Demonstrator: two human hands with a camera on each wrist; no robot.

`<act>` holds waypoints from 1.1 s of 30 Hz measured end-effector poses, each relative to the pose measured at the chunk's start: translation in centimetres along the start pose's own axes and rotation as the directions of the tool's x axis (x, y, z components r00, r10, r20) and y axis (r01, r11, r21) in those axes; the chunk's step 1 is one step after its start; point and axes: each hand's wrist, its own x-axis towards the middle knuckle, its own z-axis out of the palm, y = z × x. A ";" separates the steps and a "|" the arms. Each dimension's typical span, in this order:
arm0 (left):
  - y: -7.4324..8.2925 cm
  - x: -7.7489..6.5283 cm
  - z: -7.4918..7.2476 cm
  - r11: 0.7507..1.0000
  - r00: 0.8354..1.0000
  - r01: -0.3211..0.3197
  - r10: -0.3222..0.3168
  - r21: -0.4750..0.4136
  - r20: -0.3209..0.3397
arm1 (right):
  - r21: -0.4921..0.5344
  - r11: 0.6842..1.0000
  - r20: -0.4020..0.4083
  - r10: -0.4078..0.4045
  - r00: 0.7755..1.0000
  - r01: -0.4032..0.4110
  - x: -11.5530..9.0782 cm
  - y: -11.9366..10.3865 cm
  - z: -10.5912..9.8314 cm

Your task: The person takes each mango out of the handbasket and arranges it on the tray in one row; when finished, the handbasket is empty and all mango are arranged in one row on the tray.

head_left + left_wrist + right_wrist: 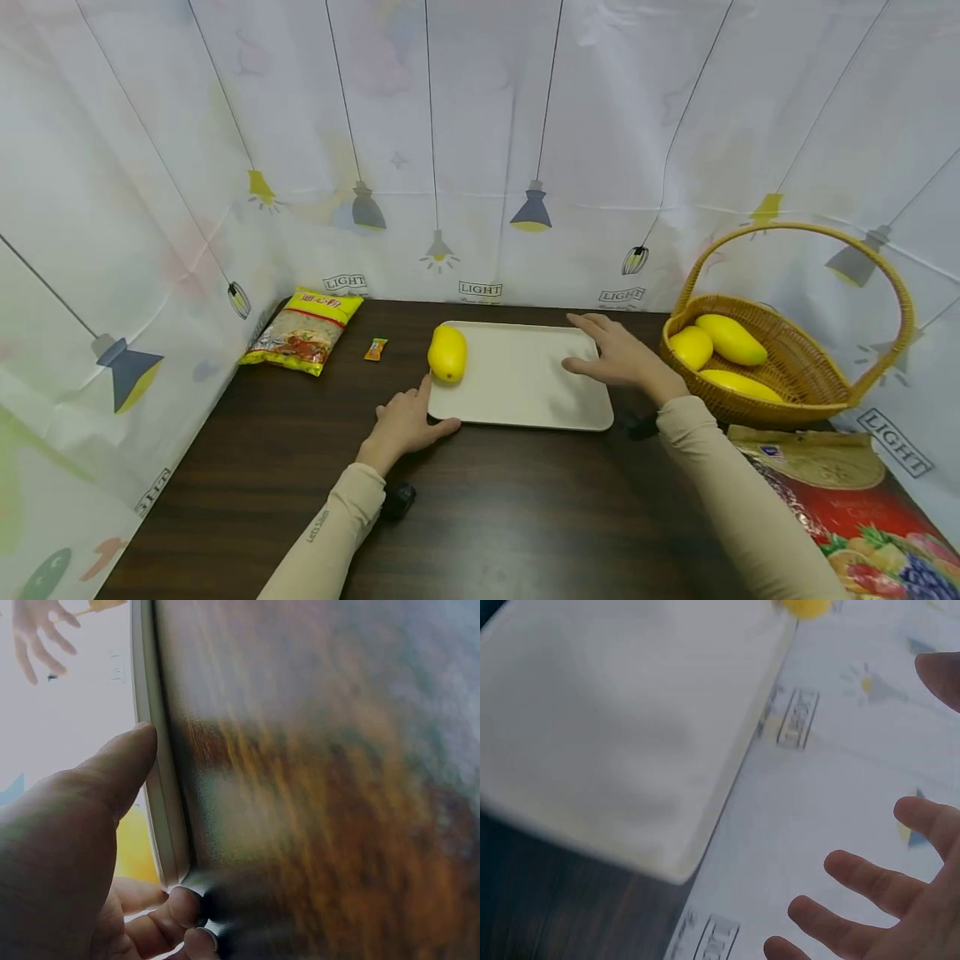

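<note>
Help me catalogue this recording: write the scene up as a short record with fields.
surface: dark brown table
centre: cream rectangular tray
on tray: oval yellow fruit, left end
hands: left hand touching the tray's near left corner; right hand apart from the tray, near its right end, fingers spread
right: brown woven basket with arched handle, holding three yellow fruits
back left: yellow printed food bag, small orange wrapped packet
near right: red-and-tan fruit-printed bag

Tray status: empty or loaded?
Loaded: the head view shows one yellow mango on the cream tray, at its left edge.
</note>
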 end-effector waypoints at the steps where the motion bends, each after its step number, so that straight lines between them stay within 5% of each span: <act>1: 0.0 0.1 0.0 1.000 1.000 0.000 0.000 0.002 0.002 | -0.008 1.000 -0.017 0.011 1.000 -0.011 -0.7 0.7 -0.4; 17: 0.2 -0.1 -0.2 1.000 1.000 0.001 -0.001 -0.004 0.002 | -0.054 0.983 -0.115 0.166 0.979 -0.173 -8.1 8.6 -6.0; 26: 0.4 -0.3 -0.2 1.000 1.000 0.002 -0.002 -0.017 0.006 | -0.035 0.960 -0.109 0.273 0.956 -0.278 -11.7 14.0 -6.6; 33: 0.3 -0.2 -0.2 1.000 1.000 -0.003 0.003 -0.018 0.002 | -0.031 0.943 -0.070 0.328 0.942 -0.331 -12.6 16.2 -6.6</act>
